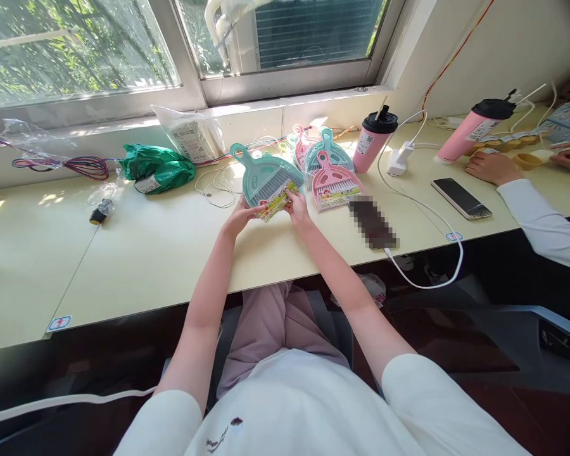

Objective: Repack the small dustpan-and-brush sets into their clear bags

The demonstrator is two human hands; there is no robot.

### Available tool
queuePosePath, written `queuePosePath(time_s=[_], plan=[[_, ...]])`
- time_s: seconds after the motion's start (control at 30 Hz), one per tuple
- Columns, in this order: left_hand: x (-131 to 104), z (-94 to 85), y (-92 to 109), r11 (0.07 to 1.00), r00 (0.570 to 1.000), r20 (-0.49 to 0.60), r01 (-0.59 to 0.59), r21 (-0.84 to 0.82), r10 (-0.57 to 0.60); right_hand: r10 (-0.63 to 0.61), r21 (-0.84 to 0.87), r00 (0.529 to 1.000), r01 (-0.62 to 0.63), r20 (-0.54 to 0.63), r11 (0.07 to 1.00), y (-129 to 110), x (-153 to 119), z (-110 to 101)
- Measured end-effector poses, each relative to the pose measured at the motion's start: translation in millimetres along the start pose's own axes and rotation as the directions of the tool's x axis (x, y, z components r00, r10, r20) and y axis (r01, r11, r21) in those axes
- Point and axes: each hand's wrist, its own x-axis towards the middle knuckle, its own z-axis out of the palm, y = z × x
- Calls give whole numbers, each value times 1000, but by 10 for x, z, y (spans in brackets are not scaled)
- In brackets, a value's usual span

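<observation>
Both my hands hold a teal mini dustpan and brush set in clear wrapping above the table. My left hand grips its lower left side, fingers closed on the edge. At the lower right edge my right hand is closed on the same set, near its yellow-green label. The handle points up and to the left. Just right of it lie a pink dustpan set and another teal dustpan set, with more pink behind them.
A green plastic bag and a clear packet lie left. To the right stand a pink cup, a white charger, a blurred-out phone-like object on a cable, and another phone. Another person's hand rests farther right.
</observation>
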Motion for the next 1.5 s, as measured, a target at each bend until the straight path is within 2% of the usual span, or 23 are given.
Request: queuePosePath(time_s=[0.13, 0.23, 0.4, 0.5, 0.57, 0.77, 1.0, 1.1, 1.2, 1.27, 1.33, 1.43, 1.5], plan=[[2, 60, -26, 999, 998, 43, 38, 33, -39, -78, -48, 996, 76, -45, 996, 77, 52, -49], [16, 109, -54, 999, 1000, -8, 24, 30, -24, -135, -76, 989, 130, -53, 989, 128, 64, -59], [35, 92, -57, 1000, 992, -122, -11, 25, 13, -135, -70, 988, 140, 78, 988, 112, 37, -3], [42, 40, -52, 999, 988, -151, -31, 29, 35, -108, -72, 979, 122, 175, 990, 81, 18, 30], [45, 16, -53, 999, 988, -150, -34, 33, 38, -97, -94, 975, 118, 199, 989, 76, 11, 35], [51, 9, -70, 998, 994, -107, -15, 55, 21, -124, -105, 985, 137, 124, 985, 95, 7, 15], [57, -16, -97, 998, 995, -95, -22, 64, 28, -98, -104, 994, 103, 57, 989, 44, -43, 58], [27, 17, -103, 998, 999, -33, 17, 63, -15, -130, -106, 990, 134, 48, 985, 32, -83, 65], [-10, 69, -111, 989, 980, 140, 131, 63, -139, -183, -91, 982, 186, 43, 978, 30, -101, 50], [-15, 88, -114, 985, 964, 207, 159, 67, -170, -203, -75, 979, 205, 32, 976, 27, -97, 36], [6, 87, -115, 992, 976, 176, 118, 44, -124, -208, -61, 978, 209, 18, 976, 20, -92, 32], [53, 68, -114, 1000, 999, 38, 4, -24, -3, -192, -48, 981, 193, 26, 980, 9, -101, 52], [70, 60, -115, 999, 999, -33, -32, -39, 31, -165, -51, 985, 168, 49, 985, 4, -118, 74]])
